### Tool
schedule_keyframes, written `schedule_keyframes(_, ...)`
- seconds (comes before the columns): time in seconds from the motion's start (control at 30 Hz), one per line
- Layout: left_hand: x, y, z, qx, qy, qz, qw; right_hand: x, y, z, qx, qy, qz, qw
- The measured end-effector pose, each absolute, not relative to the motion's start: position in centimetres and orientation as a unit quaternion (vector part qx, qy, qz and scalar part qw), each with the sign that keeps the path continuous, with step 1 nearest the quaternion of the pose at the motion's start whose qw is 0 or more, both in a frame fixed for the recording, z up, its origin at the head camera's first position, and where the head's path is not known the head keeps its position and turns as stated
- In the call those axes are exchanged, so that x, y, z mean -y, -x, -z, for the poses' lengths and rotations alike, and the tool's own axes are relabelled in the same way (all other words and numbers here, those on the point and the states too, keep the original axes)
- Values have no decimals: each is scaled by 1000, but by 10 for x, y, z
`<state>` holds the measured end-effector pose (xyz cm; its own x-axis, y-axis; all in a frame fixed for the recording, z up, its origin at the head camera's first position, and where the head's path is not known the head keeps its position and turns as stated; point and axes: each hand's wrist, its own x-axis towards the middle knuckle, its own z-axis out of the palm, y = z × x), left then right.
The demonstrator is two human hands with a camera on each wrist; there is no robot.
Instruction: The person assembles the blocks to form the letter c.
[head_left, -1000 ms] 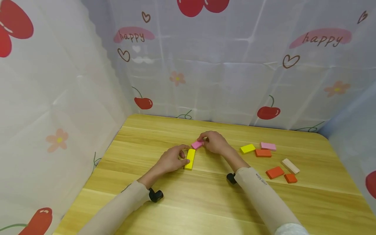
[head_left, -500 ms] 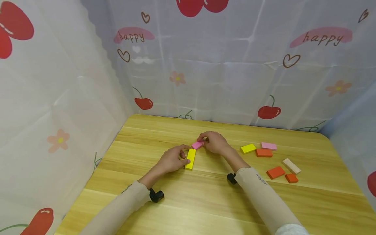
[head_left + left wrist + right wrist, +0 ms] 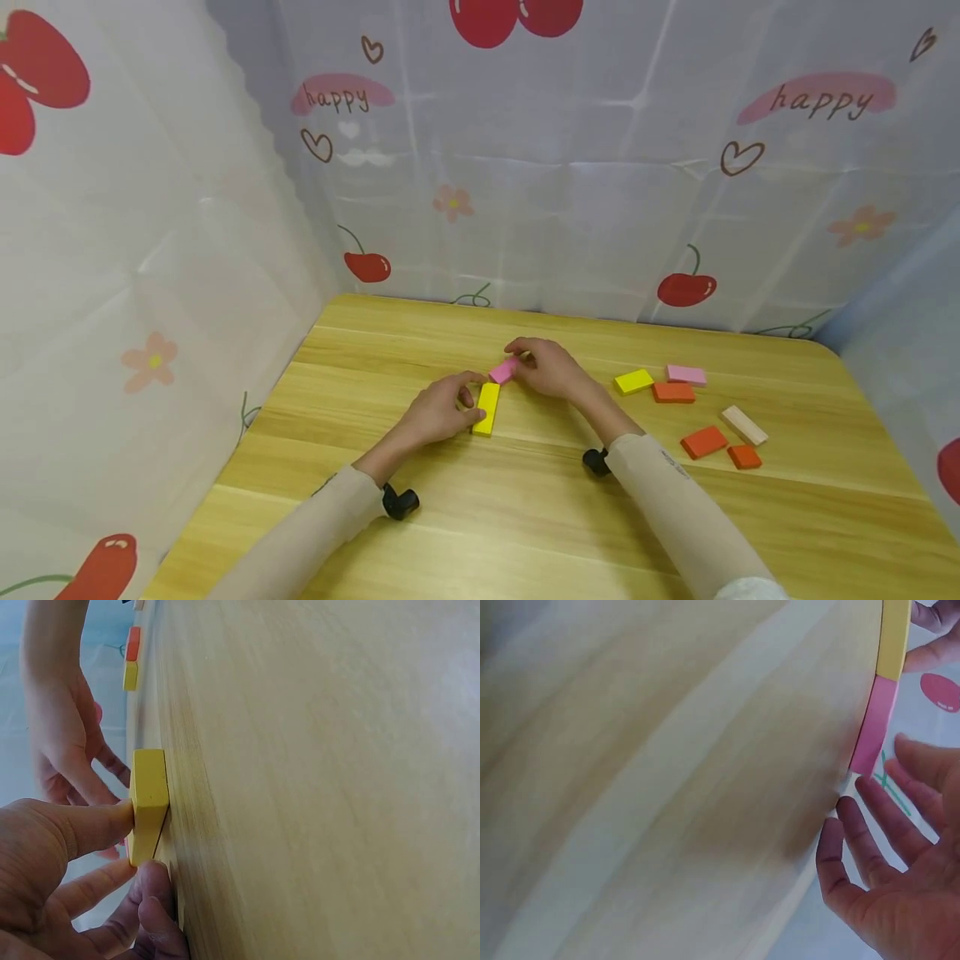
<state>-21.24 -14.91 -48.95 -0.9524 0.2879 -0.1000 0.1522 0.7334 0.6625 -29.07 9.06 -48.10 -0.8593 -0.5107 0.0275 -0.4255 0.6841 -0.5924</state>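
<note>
A long yellow wooden block (image 3: 487, 408) lies flat near the middle of the table, and my left hand (image 3: 437, 408) holds it from the left. In the left wrist view the thumb (image 3: 105, 825) presses on its face while the index fingertip reaches its far end. Off the far end of that block a pink block (image 3: 502, 371) lies at a slant; in the right wrist view the ends of the two blocks meet. My right hand (image 3: 549, 367) is at the pink block's right end, fingers loosely bent and spread, with one fingertip right at its end and the thumb apart from it.
Toward the right lie a yellow block (image 3: 633, 382), a pink block (image 3: 686, 376) and an orange block (image 3: 673, 392) close together. Nearer are an orange-red block (image 3: 703, 442), a small orange block (image 3: 745, 457) and a plain wood block (image 3: 744, 425). Printed curtains (image 3: 570, 200) enclose the table (image 3: 480, 533).
The pink block has turned to a steeper slant against the end of the yellow block. My right hand has shifted slightly; the left hand and yellow block have stayed in place.
</note>
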Motion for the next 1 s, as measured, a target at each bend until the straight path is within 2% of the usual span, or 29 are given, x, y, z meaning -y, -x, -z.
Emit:
schedule_keyframes(0.3,150,213,492,-928,-123,-339,94,-144,289,485,-908,260,318,87)
schedule_keyframes(0.63,150,213,490,-928,-121,-339,94,-230,267,467,-925,241,290,46)
schedule_keyframes(1.0,148,211,492,-926,-127,-343,97,-279,255,472,-945,198,258,29)
